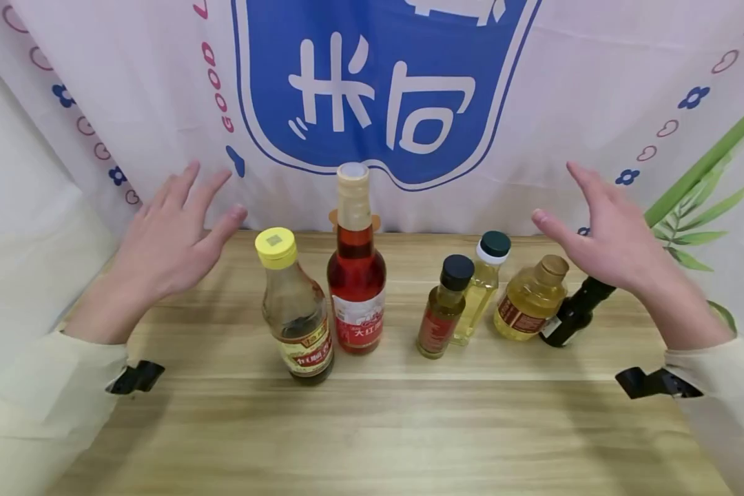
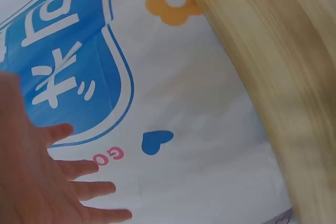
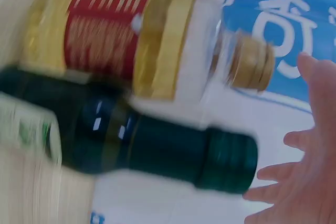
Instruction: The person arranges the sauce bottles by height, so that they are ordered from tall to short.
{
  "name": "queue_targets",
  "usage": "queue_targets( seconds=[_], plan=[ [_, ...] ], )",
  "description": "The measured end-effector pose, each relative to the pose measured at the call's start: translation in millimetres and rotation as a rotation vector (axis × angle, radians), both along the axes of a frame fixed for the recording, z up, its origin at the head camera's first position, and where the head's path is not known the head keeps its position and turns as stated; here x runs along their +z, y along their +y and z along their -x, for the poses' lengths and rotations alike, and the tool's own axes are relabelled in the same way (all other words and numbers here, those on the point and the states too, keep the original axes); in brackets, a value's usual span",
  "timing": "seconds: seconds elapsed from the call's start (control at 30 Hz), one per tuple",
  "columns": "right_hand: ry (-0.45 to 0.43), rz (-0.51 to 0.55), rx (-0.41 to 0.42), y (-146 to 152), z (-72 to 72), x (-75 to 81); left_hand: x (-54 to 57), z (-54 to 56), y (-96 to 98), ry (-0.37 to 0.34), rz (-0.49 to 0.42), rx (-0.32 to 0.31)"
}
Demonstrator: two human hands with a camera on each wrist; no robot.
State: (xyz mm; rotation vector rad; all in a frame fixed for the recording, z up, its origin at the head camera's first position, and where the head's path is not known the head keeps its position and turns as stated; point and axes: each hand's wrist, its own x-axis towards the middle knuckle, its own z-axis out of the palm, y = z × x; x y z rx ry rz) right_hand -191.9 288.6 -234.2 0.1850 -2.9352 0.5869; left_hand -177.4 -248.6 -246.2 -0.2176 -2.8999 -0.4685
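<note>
My left hand (image 1: 170, 238) is raised at the left with fingers spread, holding nothing. Nearest to it stands a yellow-capped bottle (image 1: 297, 324) of dark liquid, beside a taller bottle of red liquid (image 1: 356, 275). My right hand (image 1: 616, 231), likewise spread and holding nothing, hovers at the right by a dark green bottle (image 1: 573, 320); its forearm partly overlaps that bottle's neck. Close by is a squat oil bottle (image 1: 530, 300) with a gold cap. Further in are a small black-capped bottle (image 1: 440, 313) with a red label and, partly behind it, a green-capped bottle (image 1: 483, 282) of pale yellow oil.
The bottles stand upright on a wood-grain table (image 1: 372, 434). Behind its far edge hangs a white cloth (image 1: 521, 131) with a blue printed emblem and small flowers and hearts. Printed bamboo (image 1: 688, 186) shows at the right.
</note>
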Motion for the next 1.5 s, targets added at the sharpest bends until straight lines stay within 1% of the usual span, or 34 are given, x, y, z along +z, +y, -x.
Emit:
queue_targets(
  seconds=[0.07, 0.23, 0.33, 0.43, 0.57, 0.63, 0.8, 0.9, 1.03, 1.23, 1.37, 1.47, 1.5],
  plan=[
    [0.036, 0.095, 0.001, -8, -5.1, 1.8, -1.8, -4.2, 1.0, 0.02, -0.096, -0.028],
    [0.112, 0.339, -0.028, -36, -19.7, 9.5, -7.0, -15.4, 8.1, 0.091, -0.333, -0.088],
    [0.156, 0.465, -0.02, -53, -28.1, 14.4, -11.0, -20.9, 16.2, 0.113, -0.45, -0.089],
    [0.199, 0.569, 0.026, -73, -35.6, 18.0, -17.5, -28.8, 23.7, 0.114, -0.557, -0.091],
    [0.241, 0.667, 0.118, -100, -44.2, 21.8, -26.1, -38.7, 32.8, 0.14, -0.686, -0.139],
    [0.241, 0.691, 0.164, -113, -47.8, 23.6, -28.8, -42.5, 37.4, 0.149, -0.759, -0.168],
    [0.159, 0.722, 0.281, -139, -54.2, 27.9, -32.7, -52.7, 48.3, 0.148, -0.931, -0.225],
    [0.113, 0.742, 0.333, -152, -57.1, 29.7, -34.4, -57.5, 54.3, 0.146, -0.999, -0.264],
    [0.079, 0.773, 0.365, -166, -61.4, 29.6, -38.0, -61.4, 60.7, 0.142, -1.051, -0.303],
    [0.03, 0.81, 0.361, -189, -67.7, 24.1, -45.9, -66.8, 66.5, 0.146, -1.109, -0.336],
    [0.015, 0.821, 0.357, -204, -70.2, 18.0, -50.0, -66.8, 67.9, 0.155, -1.14, -0.381],
    [0.021, 0.805, 0.339, -213, -71.9, 12.1, -50.5, -66.2, 67.3, 0.125, -1.153, -0.408],
    [0.021, 0.802, 0.33, -215, -72.4, 10.0, -50.0, -66.3, 66.5, 0.114, -1.146, -0.408]
  ],
)
